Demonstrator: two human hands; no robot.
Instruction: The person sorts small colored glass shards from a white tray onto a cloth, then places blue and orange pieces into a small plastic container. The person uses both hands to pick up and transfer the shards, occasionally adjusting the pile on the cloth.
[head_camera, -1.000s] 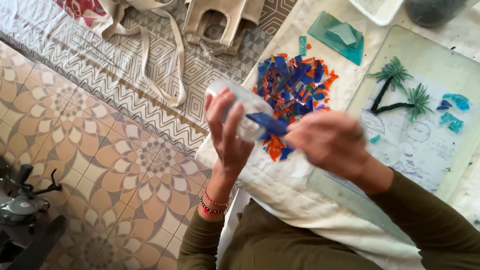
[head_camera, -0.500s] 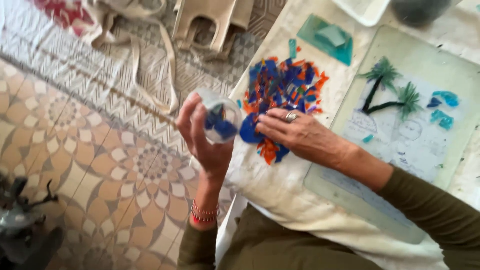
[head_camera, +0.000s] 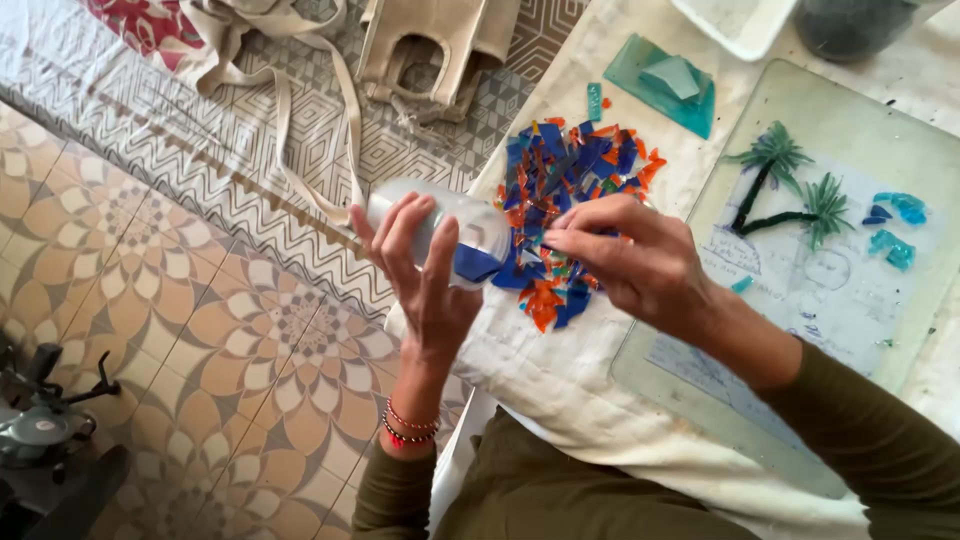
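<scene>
Two hands: both raised over the table edge, meeting at a clear plastic bottle (head_camera: 455, 225).
Left hand (head_camera: 425, 275): palm up, fingers curled around the bottle's body, wrapped firmly; red bead bracelets (head_camera: 408, 428) on the wrist, olive sleeve below.
Right hand (head_camera: 625, 255): knuckles up, fingertips pinched together at the bottle's open end, against a dark blue glass piece (head_camera: 480, 265); cannot tell whether pinching the piece itself.
Bottle: lying sideways in the left palm, mouth toward the right hand, above the table's near-left edge.
Blue piece: at the bottle's mouth, partly inside.
Pile: loose heap of blue, orange and red glass shards (head_camera: 565, 175) just behind the hands, on a white cloth-covered table (head_camera: 560, 390).
Panel: pale glass sheet (head_camera: 850, 120) over a paper drawing, right of the pile, bearing green palm shapes (head_camera: 785, 185) and turquoise bits (head_camera: 895, 225).
Teal offcuts (head_camera: 665, 80): beyond the pile.
Floor: patterned beige tiles (head_camera: 150, 300); grey geometric rug (head_camera: 200, 130) with cloth tote bags (head_camera: 435, 40).
</scene>
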